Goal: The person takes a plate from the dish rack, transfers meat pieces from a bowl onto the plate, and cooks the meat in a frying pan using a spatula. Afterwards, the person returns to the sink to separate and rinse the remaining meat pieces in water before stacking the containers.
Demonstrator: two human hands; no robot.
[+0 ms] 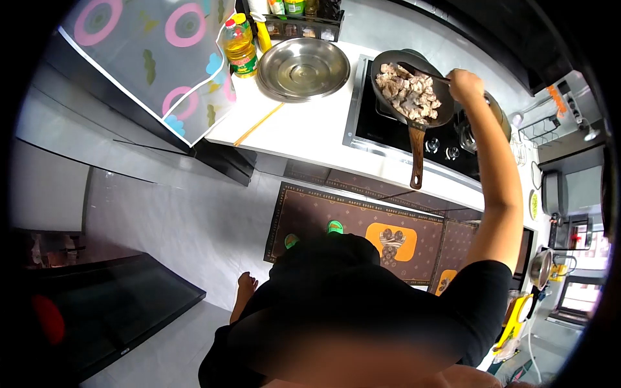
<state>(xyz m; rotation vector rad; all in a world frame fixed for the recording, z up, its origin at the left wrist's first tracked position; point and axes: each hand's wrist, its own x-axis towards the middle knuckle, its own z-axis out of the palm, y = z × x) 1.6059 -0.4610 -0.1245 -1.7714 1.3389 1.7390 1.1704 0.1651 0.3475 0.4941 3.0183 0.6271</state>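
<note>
My right hand (466, 86) is closed around the dark handle of a spatula (420, 71) at the upper right. The spatula's far end lies over pale, browned meat pieces (409, 96) in a dark frying pan (445, 114). The pan sits on the black gas stove (375, 126), its wooden handle (416, 155) pointing toward me over the counter edge. My left hand (246, 282) hangs low by my side, away from the counter. Its fingers look loosely curled, and nothing shows in them.
A shallow steel basin (304, 68) stands on the white counter (304, 129), left of the stove. Near it are an oil bottle (240, 50), a chopstick-like stick (259, 124) and a black condiment rack (304, 27). A lidded pot (495, 116) is partly behind my right arm.
</note>
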